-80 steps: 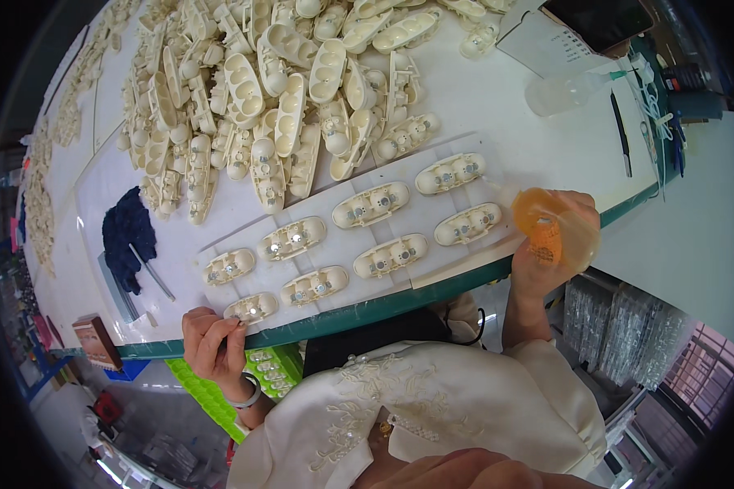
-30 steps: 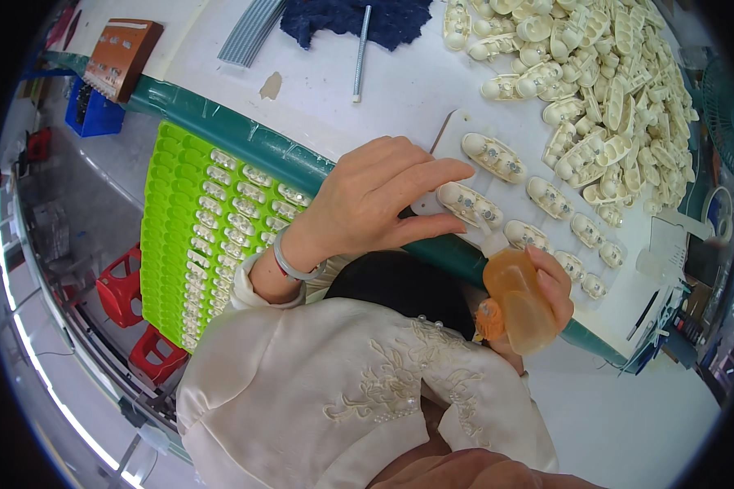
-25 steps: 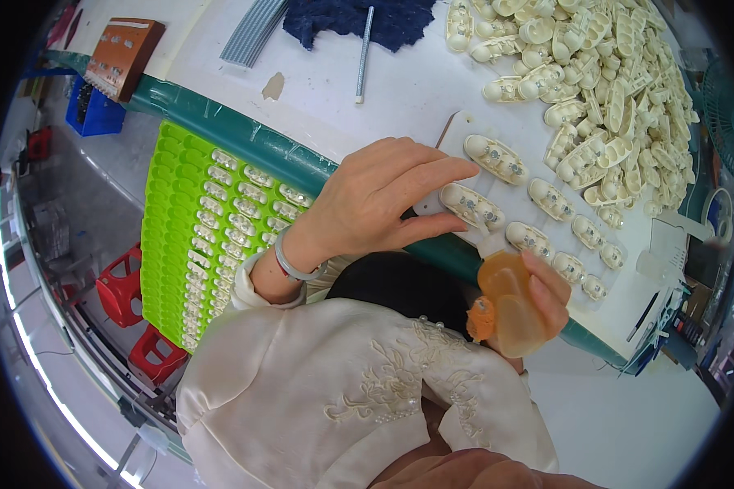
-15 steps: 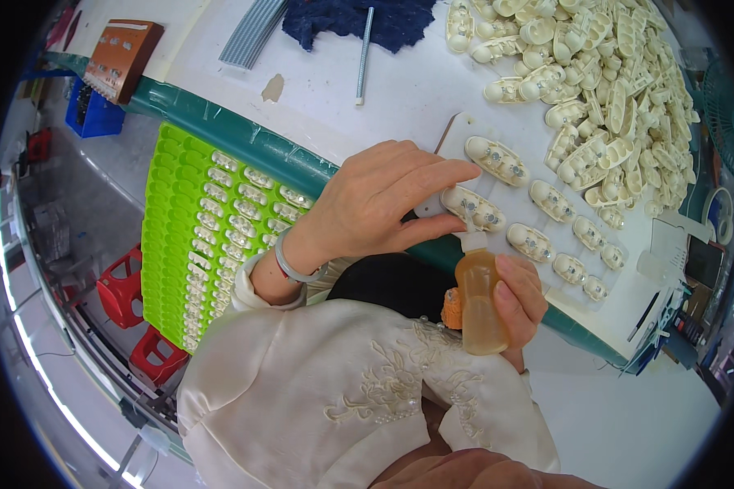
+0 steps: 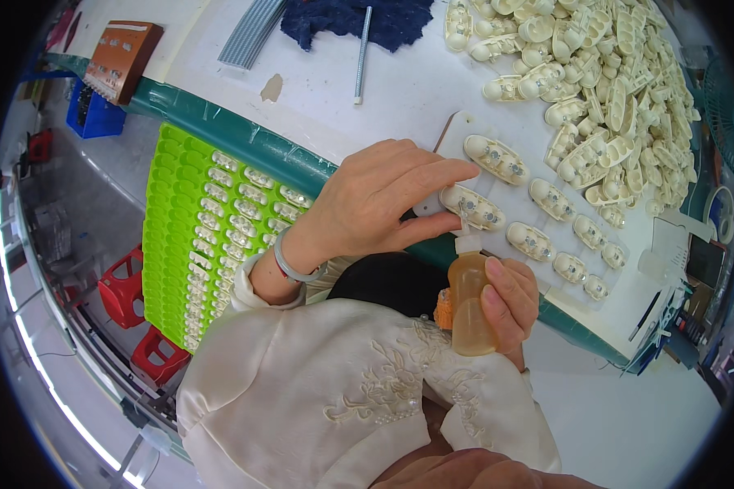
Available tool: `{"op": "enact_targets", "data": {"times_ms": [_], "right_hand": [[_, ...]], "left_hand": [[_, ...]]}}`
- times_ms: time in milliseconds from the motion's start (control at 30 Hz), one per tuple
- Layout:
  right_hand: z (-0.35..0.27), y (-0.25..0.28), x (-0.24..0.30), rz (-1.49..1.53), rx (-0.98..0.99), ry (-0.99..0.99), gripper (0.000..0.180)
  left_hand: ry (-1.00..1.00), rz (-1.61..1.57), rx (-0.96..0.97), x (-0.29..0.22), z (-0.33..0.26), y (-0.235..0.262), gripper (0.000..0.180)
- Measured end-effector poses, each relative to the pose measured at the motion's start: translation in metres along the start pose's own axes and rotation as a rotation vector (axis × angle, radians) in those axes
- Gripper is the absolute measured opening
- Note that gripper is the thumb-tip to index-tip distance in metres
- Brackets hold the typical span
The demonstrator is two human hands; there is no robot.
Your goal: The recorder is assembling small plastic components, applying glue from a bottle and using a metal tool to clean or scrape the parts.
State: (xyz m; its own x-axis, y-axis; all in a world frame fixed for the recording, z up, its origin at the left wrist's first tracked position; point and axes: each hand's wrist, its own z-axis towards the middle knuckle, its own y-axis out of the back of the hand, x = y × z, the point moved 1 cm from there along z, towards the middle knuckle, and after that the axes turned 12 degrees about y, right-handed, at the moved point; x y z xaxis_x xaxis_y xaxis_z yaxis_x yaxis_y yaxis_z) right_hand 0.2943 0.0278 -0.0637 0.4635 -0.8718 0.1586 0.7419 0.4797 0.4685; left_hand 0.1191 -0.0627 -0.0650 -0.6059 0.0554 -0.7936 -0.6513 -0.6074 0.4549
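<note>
My right hand (image 5: 510,303) wraps round an amber squeeze bottle (image 5: 473,314), held tilted with its pale nozzle pointing at one of the cream oblong casings (image 5: 475,209). The nozzle tip is over the near left casing; whether it touches is hard to tell. My left hand (image 5: 387,196) reaches in from the left, thumb and index finger apart on either side of that casing's end. Whether those fingertips touch it is unclear. Several such casings, with small metal parts inside, sit in two rows on a pale board (image 5: 518,204).
A large heap of cream casings (image 5: 595,90) covers the far right of the table. A bright green tray (image 5: 171,236) with filled rows stands left of the table's green edge (image 5: 220,118). Farther back lie a dark blue cloth (image 5: 355,20), a threaded rod (image 5: 363,57) and grey rods (image 5: 253,33).
My right hand and the bottle have shifted slightly left, and the bottle stands a little more upright. The left hand has stayed almost still.
</note>
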Motion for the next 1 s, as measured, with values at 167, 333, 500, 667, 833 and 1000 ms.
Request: {"op": "enact_targets", "data": {"times_ms": [167, 333, 500, 667, 833, 1000], "right_hand": [[0.003, 0.006, 0.003, 0.035, 0.01, -0.114, 0.032], [-0.006, 0.016, 0.017, 0.121, -0.294, -0.359, 0.035], [-0.013, 0.025, 0.008, 0.151, -0.105, -0.471, 0.035], [-0.014, 0.016, 0.008, 0.148, -0.178, -0.462, 0.031], [-0.013, 0.022, 0.009, 0.197, -0.136, -0.447, 0.031], [-0.025, 0.03, 0.018, 0.172, -0.241, -0.471, 0.031]], "left_hand": [[-0.007, -0.005, 0.004, -0.001, 0.002, 0.001, 0.051], [-0.004, 0.001, 0.0, -0.006, 0.005, 0.001, 0.049], [-0.025, 0.021, -0.006, -0.002, 0.004, 0.0, 0.051], [-0.015, 0.028, -0.001, -0.003, 0.003, -0.002, 0.051], [0.014, 0.035, 0.014, -0.005, 0.003, 0.0, 0.05], [0.014, 0.042, 0.011, -0.006, 0.004, -0.001, 0.05]]}}
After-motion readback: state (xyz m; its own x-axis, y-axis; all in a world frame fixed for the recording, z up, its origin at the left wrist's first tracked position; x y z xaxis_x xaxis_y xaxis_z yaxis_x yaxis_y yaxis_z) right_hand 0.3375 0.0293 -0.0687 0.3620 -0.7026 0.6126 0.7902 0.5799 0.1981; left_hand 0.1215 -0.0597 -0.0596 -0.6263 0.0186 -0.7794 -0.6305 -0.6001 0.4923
